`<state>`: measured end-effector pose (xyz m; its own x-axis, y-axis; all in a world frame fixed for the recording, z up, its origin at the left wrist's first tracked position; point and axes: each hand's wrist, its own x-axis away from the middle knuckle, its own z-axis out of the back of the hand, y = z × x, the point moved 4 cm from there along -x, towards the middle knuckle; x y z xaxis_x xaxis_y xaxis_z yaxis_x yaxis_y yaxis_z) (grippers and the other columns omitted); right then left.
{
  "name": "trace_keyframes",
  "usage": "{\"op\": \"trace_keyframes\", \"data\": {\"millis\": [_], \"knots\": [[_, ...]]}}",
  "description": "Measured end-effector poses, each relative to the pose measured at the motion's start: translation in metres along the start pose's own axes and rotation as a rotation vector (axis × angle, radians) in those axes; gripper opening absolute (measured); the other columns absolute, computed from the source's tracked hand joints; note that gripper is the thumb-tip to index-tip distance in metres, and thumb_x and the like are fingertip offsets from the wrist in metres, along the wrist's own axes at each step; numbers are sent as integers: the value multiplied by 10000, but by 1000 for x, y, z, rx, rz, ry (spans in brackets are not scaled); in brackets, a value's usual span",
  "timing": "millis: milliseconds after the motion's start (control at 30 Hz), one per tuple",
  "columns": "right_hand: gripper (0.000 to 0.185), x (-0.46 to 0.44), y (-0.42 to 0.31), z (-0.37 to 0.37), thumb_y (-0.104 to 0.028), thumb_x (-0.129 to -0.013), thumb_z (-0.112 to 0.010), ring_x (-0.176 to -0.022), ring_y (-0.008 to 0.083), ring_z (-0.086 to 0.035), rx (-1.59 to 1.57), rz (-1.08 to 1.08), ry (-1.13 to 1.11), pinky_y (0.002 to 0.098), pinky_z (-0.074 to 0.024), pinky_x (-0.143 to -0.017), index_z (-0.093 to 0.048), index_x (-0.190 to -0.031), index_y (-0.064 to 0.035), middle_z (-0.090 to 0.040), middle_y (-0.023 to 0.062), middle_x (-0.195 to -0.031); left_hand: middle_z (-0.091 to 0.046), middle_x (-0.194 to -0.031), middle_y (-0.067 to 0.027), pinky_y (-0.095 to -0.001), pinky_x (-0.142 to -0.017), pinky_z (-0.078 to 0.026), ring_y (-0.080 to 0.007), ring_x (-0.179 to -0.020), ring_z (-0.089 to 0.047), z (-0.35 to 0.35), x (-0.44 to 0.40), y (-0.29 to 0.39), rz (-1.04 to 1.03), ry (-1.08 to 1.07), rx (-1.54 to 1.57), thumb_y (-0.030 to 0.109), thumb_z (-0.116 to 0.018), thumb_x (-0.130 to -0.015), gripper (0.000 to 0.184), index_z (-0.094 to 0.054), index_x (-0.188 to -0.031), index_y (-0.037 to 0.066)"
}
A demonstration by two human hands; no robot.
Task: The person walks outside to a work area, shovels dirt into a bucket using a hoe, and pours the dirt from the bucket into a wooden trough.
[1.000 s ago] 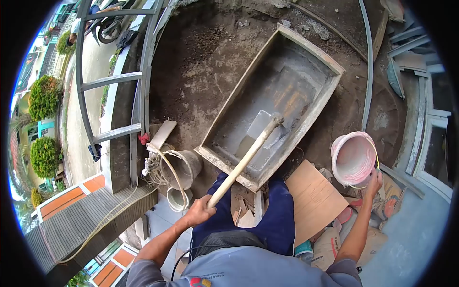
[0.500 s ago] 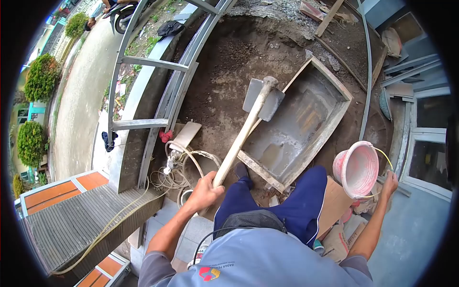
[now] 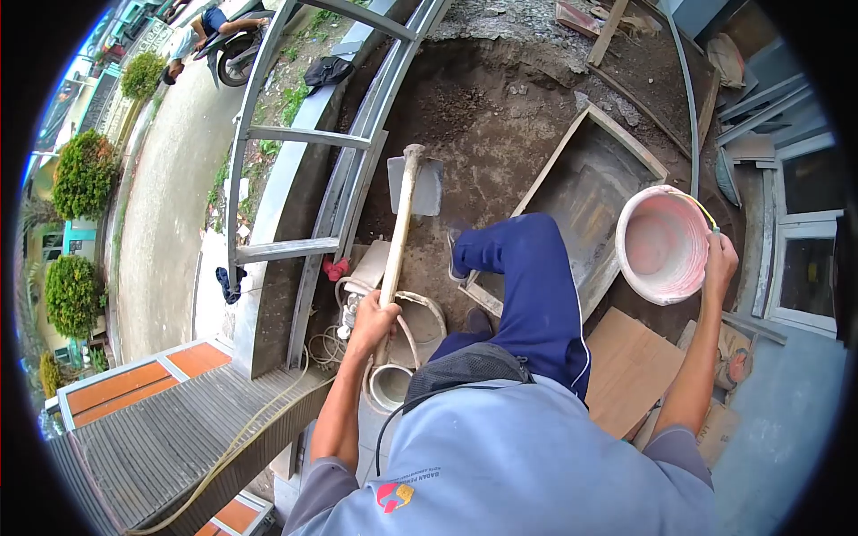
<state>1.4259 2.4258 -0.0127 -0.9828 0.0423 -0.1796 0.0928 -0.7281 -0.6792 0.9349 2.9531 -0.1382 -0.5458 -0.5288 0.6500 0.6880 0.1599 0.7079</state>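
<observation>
My left hand (image 3: 373, 323) is wrapped round the wooden handle of a hoe (image 3: 400, 223). Its flat grey blade (image 3: 424, 188) points away from me, above the dirt. From my right hand (image 3: 721, 261), closed on the thin handle, hangs a pink bucket (image 3: 663, 246). The bucket is tilted so that its whitish, stained inside faces me. Between the two lies a wooden-framed mixing trough (image 3: 597, 192), its bottom smeared with grey cement; my raised leg and the bucket hide parts of it.
A metal ladder (image 3: 308, 137) leans along the low wall on the left. Near my feet stand a round tub (image 3: 420, 326), a small pail (image 3: 391, 386) and a coiled hose. A brown board (image 3: 633, 366) lies at right. A person (image 3: 201, 36) bends by a motorbike on the road.
The hoe has swung left, away from the trough, and stands more upright. My legs have shifted, one now in front of the trough. The bucket's opening has turned more toward me.
</observation>
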Motion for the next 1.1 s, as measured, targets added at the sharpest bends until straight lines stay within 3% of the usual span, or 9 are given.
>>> {"op": "trace_keyframes", "data": {"millis": [100,233,300,467,500,533,633,867,1100], "knots": [[312,-10,-44,-51,-235,-929,-695,-802,125,-586,-30,51,-18,320,-479,-764,-737,-1056,47,-691,92,-826,-633,-695,-75,-328,-470,-507,-157,-506,-602,25,-30,11,-18,33,48,97,-642,-841,240,-629,-1011,-71],[311,-40,-87,-151,-231,-928,-686,-824,140,-620,-97,79,-149,326,-494,-785,-733,-1070,42,-719,120,-864,-629,-703,-71,-316,-469,-473,-139,-519,-584,54,-63,67,-20,100,-240,66,-629,-814,219,-629,-994,-59],[304,-56,-111,-210,-224,-922,-679,-842,165,-658,-36,64,-186,336,-507,-793,-728,-1075,34,-716,174,-884,-624,-702,-74,-335,-479,-487,-151,-535,-603,62,-87,96,81,65,-280,71,-634,-804,253,-639,-1017,-65],[287,-82,-123,-384,-225,-883,-692,-784,343,-693,-103,74,-329,412,-522,-749,-713,-1026,24,-686,269,-905,-634,-722,-68,-307,-499,-495,-128,-540,-590,71,-198,123,161,-63,-206,52,-617,-820,322,-652,-1102,-100],[290,-84,-132,-408,-234,-887,-682,-808,369,-701,-31,106,-342,422,-528,-762,-711,-1027,18,-680,281,-910,-629,-713,-59,-303,-498,-492,-119,-535,-582,70,-214,140,210,-78,-236,51,-620,-834,306,-650,-1099,-99],[292,-87,-130,-436,-240,-879,-690,-840,413,-699,-106,48,-404,436,-532,-776,-710,-1024,13,-681,286,-919,-651,-695,-104,-338,-497,-521,-178,-526,-640,73,-235,137,182,-100,-242,86,-630,-835,259,-655,-1020,-94],[292,-96,-138,-494,-256,-878,-696,-848,448,-680,-41,67,-461,472,-526,-774,-694,-1000,9,-678,276,-893,-644,-683,-110,-338,-485,-515,-175,-521,-635,75,-264,169,174,-114,-282,86,-632,-835,236,-646,-991,-91],[292,-122,-150,-576,-279,-887,-690,-881,449,-674,30,111,-574,509,-521,-794,-690,-1005,-12,-688,260,-911,-609,-655,-83,-337,-441,-489,-165,-490,-596,82,-327,195,218,-186,-296,63,-633,-846,152,-613,-928,-63],[316,-153,-178,-551,-284,-901,-685,-905,434,-685,4,20,-517,490,-525,-808,-696,-1044,-2,-691,267,-926,-612,-682,-90,-340,-426,-499,-170,-499,-604,75,-390,211,216,-219,-252,71,-661,-836,169,-617,-921,-68]]}}
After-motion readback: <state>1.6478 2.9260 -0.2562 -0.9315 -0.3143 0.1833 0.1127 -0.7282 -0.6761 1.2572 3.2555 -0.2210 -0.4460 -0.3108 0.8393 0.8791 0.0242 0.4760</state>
